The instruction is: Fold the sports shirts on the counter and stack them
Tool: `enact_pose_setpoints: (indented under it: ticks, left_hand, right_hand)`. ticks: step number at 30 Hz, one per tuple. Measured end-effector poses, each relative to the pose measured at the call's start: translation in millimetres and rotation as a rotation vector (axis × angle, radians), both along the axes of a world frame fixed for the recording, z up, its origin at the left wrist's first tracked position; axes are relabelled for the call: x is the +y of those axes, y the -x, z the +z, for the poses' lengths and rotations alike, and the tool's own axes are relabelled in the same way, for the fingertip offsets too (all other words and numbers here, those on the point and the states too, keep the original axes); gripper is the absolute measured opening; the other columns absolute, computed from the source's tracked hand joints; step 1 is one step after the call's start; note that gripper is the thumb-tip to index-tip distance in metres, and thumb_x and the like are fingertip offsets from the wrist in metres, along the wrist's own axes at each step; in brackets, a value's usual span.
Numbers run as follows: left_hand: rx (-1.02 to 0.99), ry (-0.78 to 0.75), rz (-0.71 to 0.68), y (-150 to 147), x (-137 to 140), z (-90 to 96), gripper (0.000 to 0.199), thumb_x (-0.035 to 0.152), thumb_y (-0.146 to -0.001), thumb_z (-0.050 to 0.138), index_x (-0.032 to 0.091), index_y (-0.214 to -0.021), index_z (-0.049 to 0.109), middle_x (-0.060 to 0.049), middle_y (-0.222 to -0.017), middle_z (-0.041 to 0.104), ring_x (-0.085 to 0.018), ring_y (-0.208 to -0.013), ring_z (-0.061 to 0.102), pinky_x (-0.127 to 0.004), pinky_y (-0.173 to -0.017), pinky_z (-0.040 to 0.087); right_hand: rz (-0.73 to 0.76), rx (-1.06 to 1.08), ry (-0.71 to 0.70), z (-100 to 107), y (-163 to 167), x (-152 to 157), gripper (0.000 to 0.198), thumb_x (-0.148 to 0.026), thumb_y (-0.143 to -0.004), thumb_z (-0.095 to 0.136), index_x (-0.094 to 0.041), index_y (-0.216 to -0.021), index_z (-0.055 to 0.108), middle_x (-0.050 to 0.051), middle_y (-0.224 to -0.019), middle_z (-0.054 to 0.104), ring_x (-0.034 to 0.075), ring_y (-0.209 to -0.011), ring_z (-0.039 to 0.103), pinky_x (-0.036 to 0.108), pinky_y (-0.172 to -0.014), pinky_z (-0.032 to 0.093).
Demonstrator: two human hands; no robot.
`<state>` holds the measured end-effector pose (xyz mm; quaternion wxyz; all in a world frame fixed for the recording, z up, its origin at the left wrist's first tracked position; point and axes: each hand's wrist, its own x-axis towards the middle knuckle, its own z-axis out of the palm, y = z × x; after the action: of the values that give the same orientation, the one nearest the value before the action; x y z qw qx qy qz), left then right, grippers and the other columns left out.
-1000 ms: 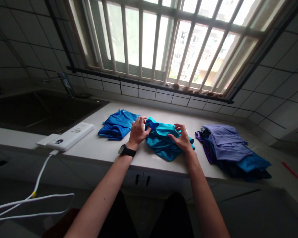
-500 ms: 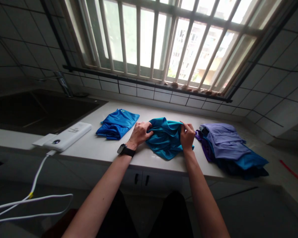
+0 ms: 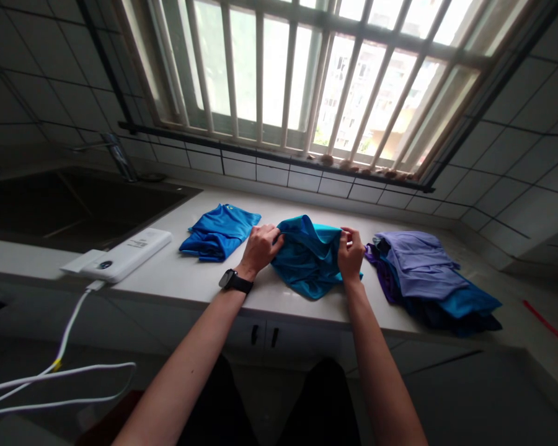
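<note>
Two bare hands work at a pale counter [image 3: 186, 279] beneath a barred window [image 3: 286, 80]. Between them, near the counter's front edge, lies a crumpled teal cloth [image 3: 309, 269], its far edge raised in a loose, curling fold. The left hand [image 3: 259, 246], with a dark watch [image 3: 232, 281] on its wrist, has thumb and fingers pinched together on the cloth's left edge. The right hand [image 3: 351, 257] grips the upper right corner in the same way, thumb against fingertips (the exact hold is partly hidden by the hand itself).

Left of the teal cloth, just beyond the left hand, a blue cloth [image 3: 221, 232] lies folded. To the right, near the right hand, sits a pile [image 3: 428, 266] of folded fabric, lavender on top, with blue and purple below. Farther left, a white power bank [image 3: 130, 255] rests beside a dark sink [image 3: 51, 207] with a tap [image 3: 118, 158]; its white cable [image 3: 72, 328] hangs over the counter's front.
</note>
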<state>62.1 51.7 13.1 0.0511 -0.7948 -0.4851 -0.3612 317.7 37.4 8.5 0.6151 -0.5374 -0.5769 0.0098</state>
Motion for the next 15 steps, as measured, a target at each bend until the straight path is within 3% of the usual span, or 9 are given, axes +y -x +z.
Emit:
enact_pose_setpoints:
  ticks: [4,7,9,11,15]
  left_hand:
    - [-0.030,-0.005,0.061,1,-1,1.3,0.027,0.029,-0.102,0.041,0.022,-0.084,0.060,-0.010,-0.092,0.067,-0.028,-0.097,0.062,-0.043,-0.094,0.044]
    - [-0.034,-0.009,0.067,0,0,0.7,0.026,0.028,-0.101,0.042,0.023,-0.081,0.057,-0.010,-0.091,0.067,-0.028,-0.095,0.062,-0.042,-0.093,0.044]
    - [-0.037,-0.019,0.066,0,0,0.3,0.025,0.028,-0.101,0.043,0.023,-0.080,0.056,-0.010,-0.090,0.067,-0.027,-0.094,0.062,-0.042,-0.092,0.044]
    - [-0.045,-0.032,0.069,0,0,0.1,0.024,0.028,-0.100,0.043,0.023,-0.080,0.055,-0.009,-0.090,0.066,-0.027,-0.092,0.062,-0.041,-0.092,0.044]
    - [-0.047,-0.044,0.057,0,-1,0.7,0.024,0.030,-0.100,0.045,0.023,-0.078,0.053,-0.008,-0.087,0.066,-0.026,-0.089,0.061,-0.041,-0.090,0.043]
  right_hand:
    - [0.194,-0.086,-0.001,1,-1,-3,0.048,-0.059,-0.084,0.074,-0.025,-0.117,0.064,0.004,-0.097,0.064,0.023,-0.088,0.061,0.036,-0.079,0.053]
    - [0.445,-0.283,0.078,-2,2,-5,0.063,-0.052,-0.070,0.089,-0.027,-0.123,0.067,0.007,-0.117,0.064,0.028,-0.111,0.063,0.041,-0.097,0.054]
    - [0.531,-0.364,0.139,-6,4,-3,0.058,-0.042,-0.072,0.088,-0.028,-0.125,0.068,0.008,-0.121,0.064,0.028,-0.115,0.063,0.042,-0.102,0.053]
    - [0.489,-0.355,0.152,-9,4,1,0.046,-0.032,-0.079,0.078,-0.027,-0.124,0.068,0.008,-0.118,0.066,0.028,-0.113,0.064,0.043,-0.101,0.053]
    - [0.231,-0.157,0.047,-11,0,10,0.025,-0.026,-0.083,0.064,-0.024,-0.108,0.065,0.008,-0.105,0.071,0.026,-0.099,0.066,0.043,-0.091,0.055]
